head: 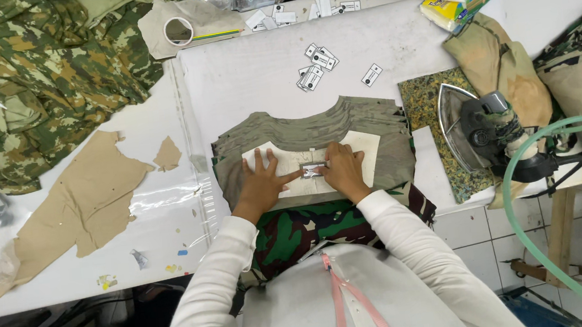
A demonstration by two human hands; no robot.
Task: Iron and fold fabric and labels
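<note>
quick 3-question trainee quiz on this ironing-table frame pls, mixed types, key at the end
1. True or false: the iron is in the right hand.
2. What do both hands pinch between them? A) roll of tape B) small label C) water bottle
3. Fill in: the left hand rests on a pale template lying on a stack of olive ____.

Key: 1 false, it sits on the mottled pad to the right. 2 B. 3 fabric pieces.

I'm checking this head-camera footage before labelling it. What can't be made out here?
- Small label between left hand and right hand: too small to read, head view.
- Lower layers of the fabric stack: hidden by the top piece.
- Green hose: cut off at the bottom edge.
</note>
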